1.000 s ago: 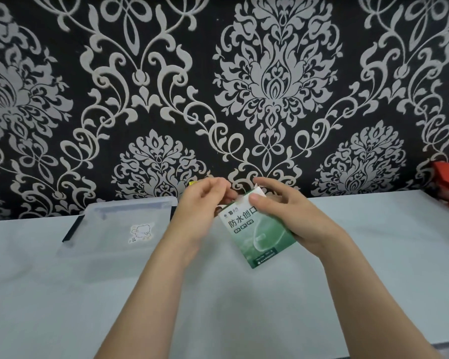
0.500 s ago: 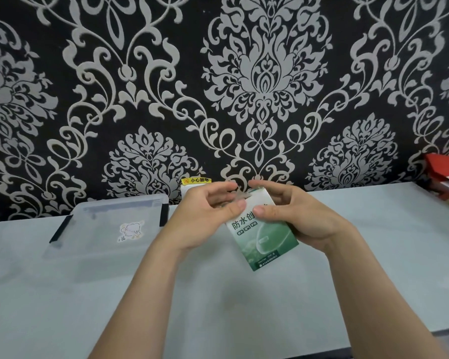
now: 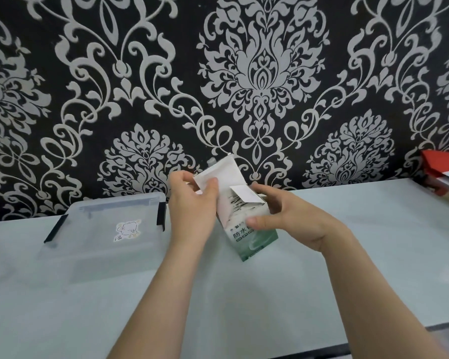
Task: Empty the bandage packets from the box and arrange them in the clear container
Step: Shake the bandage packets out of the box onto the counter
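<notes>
A small green and white bandage box (image 3: 252,238) is held above the pale table, its top end open and its white lid flap (image 3: 226,172) raised. My right hand (image 3: 293,216) wraps around the box body from the right. My left hand (image 3: 192,203) pinches the raised flap from the left. Inside the open top, the edges of several bandage packets (image 3: 235,203) show. The clear container (image 3: 101,229) lies to the left on the table, its lid on, with black side clips and a small sticker on top.
The table (image 3: 373,255) meets a black wall with silver patterns right behind the box. A red box (image 3: 441,172) and some papers sit at the far right edge. The table's front edge runs across the bottom right.
The box top has been opened: the white flap now stands up where it was shut a second ago. Both hands have stayed on the box, which has tipped more upright.
</notes>
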{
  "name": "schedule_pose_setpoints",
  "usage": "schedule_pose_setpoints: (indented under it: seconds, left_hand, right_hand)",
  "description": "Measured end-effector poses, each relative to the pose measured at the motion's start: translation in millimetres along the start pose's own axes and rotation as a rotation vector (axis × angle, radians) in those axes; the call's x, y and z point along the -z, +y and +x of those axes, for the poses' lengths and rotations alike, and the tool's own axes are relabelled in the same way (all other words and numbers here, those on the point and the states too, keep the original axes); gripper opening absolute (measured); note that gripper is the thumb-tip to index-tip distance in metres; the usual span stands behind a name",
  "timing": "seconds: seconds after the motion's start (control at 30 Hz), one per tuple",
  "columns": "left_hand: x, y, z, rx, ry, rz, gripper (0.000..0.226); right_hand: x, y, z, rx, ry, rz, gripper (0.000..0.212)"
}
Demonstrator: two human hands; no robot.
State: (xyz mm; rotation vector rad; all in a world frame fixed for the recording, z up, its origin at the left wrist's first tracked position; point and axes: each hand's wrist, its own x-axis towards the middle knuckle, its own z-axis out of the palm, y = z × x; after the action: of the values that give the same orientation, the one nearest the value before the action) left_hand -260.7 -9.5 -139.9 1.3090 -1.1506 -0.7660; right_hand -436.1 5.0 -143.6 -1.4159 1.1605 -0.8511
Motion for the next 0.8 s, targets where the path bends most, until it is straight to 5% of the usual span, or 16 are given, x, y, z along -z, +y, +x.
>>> schedule_pose_setpoints:
  seconds: [0.13, 0.23, 0.4, 0.43, 0.53, 0.6, 0.8]
  left_hand:
    - [-0.9, -2.0, 2.6, -0.038, 0.030, 0.041, 0.023]
    - [-3.5, -0.2, 1.1, -0.003, 0.037, -0.091, 0.034]
    - [1.7, 5.6, -9.3, -0.244, -0.079, 0.404, 0.017]
    - [2.6, 6.5, -11.8, -0.248, -0.122, 0.509, 0.005]
    - [4.4, 9.1, -16.5, -0.156, -0.271, 0.824, 0.045]
    - [6.2, 12.4, -18.9, -0.121, -0.295, 0.847, 0.052]
    - [13.0, 3.8, -14.0, 0.042, -0.159, 0.348, 0.052]
  right_hand:
    - [1.0, 2.0, -0.1, -0.031, 0.117, -0.025, 0.084]
    - [-4.8, -0.7, 1.5, -0.012, 0.249, -0.091, 0.066]
    - [-27.6, 1.3, 18.9, 0.166, 0.765, -0.149, 0.036]
    - [-30.1, 1.2, 21.2, 0.176, 0.786, -0.241, 0.032]
    - [-32.5, 2.7, 25.2, 0.138, 0.764, -0.497, 0.020]
    - [-33.6, 1.4, 25.5, 0.135, 0.742, -0.507, 0.019]
    - [-34.3, 0.3, 22.7, 0.119, 0.583, -0.663, 0.022]
